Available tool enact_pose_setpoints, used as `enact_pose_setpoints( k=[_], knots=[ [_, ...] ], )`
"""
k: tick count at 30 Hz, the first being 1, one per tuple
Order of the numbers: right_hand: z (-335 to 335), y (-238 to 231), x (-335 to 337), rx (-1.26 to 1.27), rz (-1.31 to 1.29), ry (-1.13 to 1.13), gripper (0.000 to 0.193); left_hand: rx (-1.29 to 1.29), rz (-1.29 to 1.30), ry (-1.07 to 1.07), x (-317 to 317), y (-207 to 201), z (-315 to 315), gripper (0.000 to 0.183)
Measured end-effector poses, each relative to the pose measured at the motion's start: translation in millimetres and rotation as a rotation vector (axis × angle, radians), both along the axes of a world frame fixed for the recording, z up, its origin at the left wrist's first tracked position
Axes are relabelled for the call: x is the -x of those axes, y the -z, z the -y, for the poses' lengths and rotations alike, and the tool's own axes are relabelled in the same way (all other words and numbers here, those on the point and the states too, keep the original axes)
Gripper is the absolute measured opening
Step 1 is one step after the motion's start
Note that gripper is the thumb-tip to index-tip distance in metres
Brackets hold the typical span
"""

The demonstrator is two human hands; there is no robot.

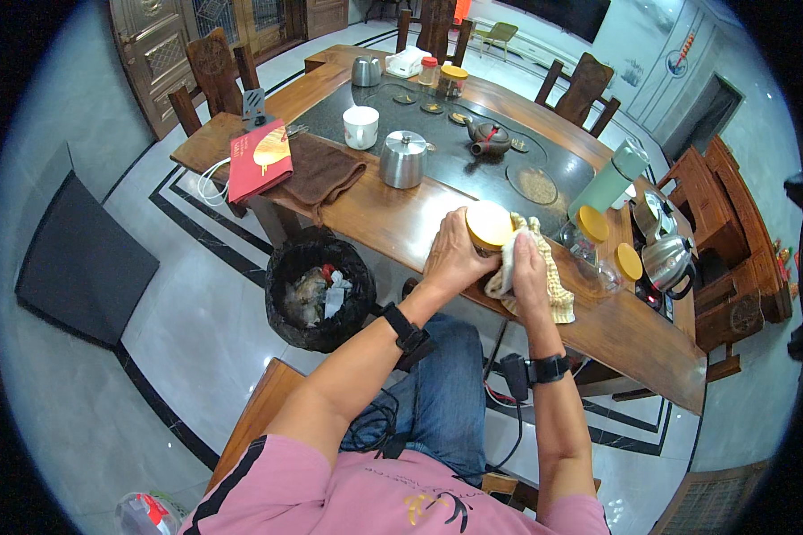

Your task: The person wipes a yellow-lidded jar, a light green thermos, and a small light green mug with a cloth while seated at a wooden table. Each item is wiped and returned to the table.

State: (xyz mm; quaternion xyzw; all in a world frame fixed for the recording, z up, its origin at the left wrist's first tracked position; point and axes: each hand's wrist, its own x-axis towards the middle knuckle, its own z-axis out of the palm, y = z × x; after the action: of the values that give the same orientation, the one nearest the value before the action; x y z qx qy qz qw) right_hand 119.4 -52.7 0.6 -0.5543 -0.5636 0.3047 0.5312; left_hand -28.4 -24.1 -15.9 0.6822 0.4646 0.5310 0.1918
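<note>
Two hands, left (452, 259) gripping yellow-lidded jar (489, 226), right (526, 267) clutching cloth (549, 290), contents hidden.

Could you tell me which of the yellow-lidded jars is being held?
The yellow-lidded jar at the table's near edge, gripped by the left hand; the others stand untouched further right.

Even, fairly bright indoor light fills the room, with soft short shadows. Pale glare spreads across the glossy grey tiled floor (196, 330) and glints on the polished steel lidded canister (403, 159). The centre is sharp. Fisheye bending curves the long wooden counter (401, 223) toward the rim, where a black surround closes in.
</note>
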Motion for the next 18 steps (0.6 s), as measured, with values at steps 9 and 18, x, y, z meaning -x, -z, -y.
enact_pose_setpoints(
  k=[9, 18],
  knots=[
    [18.5, -17.0, -32.8, 0.153, -0.394, -0.118, 0.041, 0.008, -0.035, 0.017, 6.0, 2.4, -3.0, 0.095],
    [-17.2, -62.5, -9.1, -0.084, 0.375, -0.110, 0.040, 0.056, -0.002, 0.113, 1.3, 21.7, -12.4, 0.087]
  ],
)
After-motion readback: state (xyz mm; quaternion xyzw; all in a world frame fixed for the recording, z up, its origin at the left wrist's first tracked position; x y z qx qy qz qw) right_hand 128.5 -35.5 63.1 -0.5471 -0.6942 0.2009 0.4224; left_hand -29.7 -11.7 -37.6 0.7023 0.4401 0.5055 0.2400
